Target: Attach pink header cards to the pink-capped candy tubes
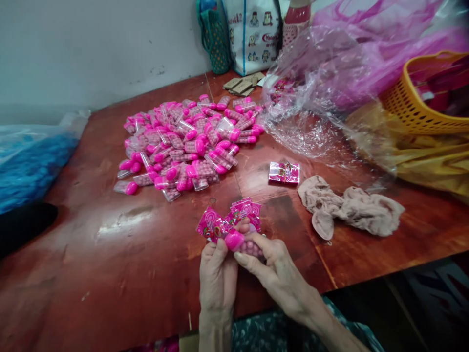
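Pinching pink-capped tube [249,247] | right hand [280,269]: between thumb and forefinger | cap [233,239] leftward

"What is that small capsule of clear plastic with a glossy pink cap [235,240]?"

"A see-through tube packed with round pink balls [251,248], its rounded cap on."

"How does it sit?"

"Held above the bench [120,278], near the front edge, nearly level, cap end to the left, ball-filled end to the right and slightly lower. Part of it is hidden."

"And the shiny pink sachets with pale swirl prints [210,223]?"

"Just beyond the capsule, away from the front edge. One slants off to the left; others overlap to the right. Their lower ends are covered, so I can't tell whether they touch the bench."
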